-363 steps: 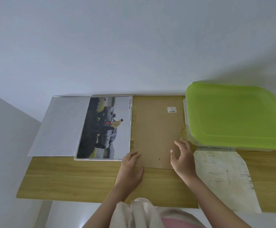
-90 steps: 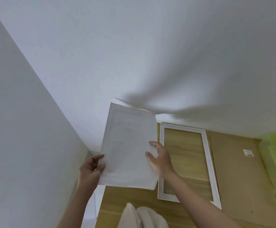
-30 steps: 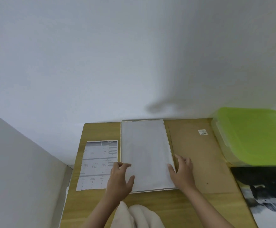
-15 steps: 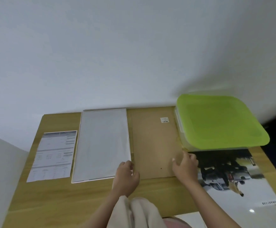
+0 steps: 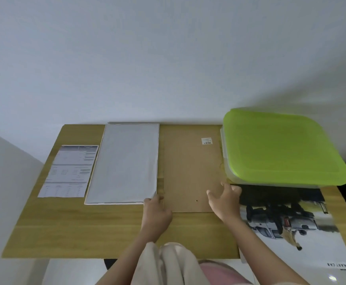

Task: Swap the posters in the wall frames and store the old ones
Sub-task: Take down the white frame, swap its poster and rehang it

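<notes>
Both hands have barely shifted, the left hand (image 5: 156,209) curled at the backing board's (image 5: 190,171) lower-left corner, the right hand (image 5: 225,199) spread open on its lower-right edge, mid-frame.

Illumination is soft, diffuse and moderately dim, with a broad shadow falling across the plain white wall (image 5: 168,58) at upper right. The wide-angle lens bows the light wooden tabletop (image 5: 81,229) at its edges. Fine detail is smeared: print on the white tabular paper sheet (image 5: 69,171) is illegible, and a small glare spot marks the glossy floor (image 5: 330,278) at lower right.
</notes>
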Tool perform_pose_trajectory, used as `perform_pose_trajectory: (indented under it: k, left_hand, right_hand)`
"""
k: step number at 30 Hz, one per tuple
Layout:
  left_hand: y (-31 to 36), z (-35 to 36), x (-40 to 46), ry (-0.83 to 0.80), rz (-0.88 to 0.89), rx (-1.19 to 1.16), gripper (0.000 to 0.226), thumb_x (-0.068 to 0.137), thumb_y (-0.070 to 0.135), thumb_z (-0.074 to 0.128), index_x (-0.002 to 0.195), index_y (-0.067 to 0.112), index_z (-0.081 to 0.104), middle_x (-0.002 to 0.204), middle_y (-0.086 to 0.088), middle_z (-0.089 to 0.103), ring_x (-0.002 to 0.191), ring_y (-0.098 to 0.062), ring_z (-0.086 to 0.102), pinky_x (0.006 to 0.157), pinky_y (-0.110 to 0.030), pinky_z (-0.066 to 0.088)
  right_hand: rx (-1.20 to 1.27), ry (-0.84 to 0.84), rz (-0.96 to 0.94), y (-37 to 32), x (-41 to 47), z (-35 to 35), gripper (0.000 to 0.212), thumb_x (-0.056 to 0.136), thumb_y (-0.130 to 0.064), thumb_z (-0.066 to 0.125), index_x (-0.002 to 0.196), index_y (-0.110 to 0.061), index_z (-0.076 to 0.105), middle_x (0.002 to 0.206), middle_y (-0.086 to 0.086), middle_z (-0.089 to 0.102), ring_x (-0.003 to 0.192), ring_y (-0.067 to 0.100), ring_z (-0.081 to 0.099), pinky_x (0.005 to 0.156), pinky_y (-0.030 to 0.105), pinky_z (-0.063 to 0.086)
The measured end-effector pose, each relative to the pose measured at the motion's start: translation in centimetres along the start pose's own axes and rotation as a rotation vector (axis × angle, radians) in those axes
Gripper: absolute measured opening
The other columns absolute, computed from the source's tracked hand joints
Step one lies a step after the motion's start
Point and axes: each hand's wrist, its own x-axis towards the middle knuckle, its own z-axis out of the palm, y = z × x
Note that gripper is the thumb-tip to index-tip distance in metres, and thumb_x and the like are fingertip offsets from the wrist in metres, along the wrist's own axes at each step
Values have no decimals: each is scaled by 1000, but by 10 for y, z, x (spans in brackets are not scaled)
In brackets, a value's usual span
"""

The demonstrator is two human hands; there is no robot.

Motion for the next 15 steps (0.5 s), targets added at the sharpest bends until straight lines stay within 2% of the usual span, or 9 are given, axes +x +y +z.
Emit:
perform_pose_trajectory:
  k: [3, 7, 9, 13, 15]
  left_hand:
    - [1, 0, 0, 23, -22, -26, 40, 82, 14, 60, 121, 13, 51, 119, -7, 46, 71, -2, 49, 47, 3, 35]
    - [-2, -3, -2, 52, -70, -105, 39, 79, 14, 64, 117, 17, 53, 114, -2, 51, 73, -2, 55, 43, -7, 38]
    - [-6, -5, -4, 69, -93, -199, 37, 77, 12, 66, 111, 18, 56, 109, 1, 57, 75, -3, 59, 52, -11, 40]
    - [-12, -12, -9, 55, -109, -396, 31, 74, 8, 70, 102, 17, 62, 90, 2, 66, 75, -10, 64, 61, -19, 50]
    - [-14, -17, -10, 54, -84, -435, 31, 74, 5, 69, 103, 16, 64, 86, -1, 68, 75, -12, 64, 65, -20, 52]
  right_hand:
    - [60, 41, 61, 0, 6, 0, 67, 80, -38, 68, 136, -12, 43, 134, 14, 32, 116, 30, 46, 90, 39, 47]
    - [101, 102, 115, 1, 14, -5, 60, 75, -43, 71, 126, -17, 52, 128, 14, 46, 116, 31, 46, 91, 44, 46]
    - [152, 129, 122, 0, 15, -8, 54, 74, -42, 72, 121, -19, 55, 122, 10, 50, 109, 28, 49, 88, 43, 48]
    - [304, 123, 109, -2, 13, -12, 45, 79, -28, 72, 117, -14, 53, 118, 10, 43, 78, 15, 49, 74, 31, 42]
    - [324, 151, 90, -2, 8, -9, 44, 79, -25, 72, 117, -13, 54, 118, 11, 43, 78, 15, 47, 74, 28, 39]
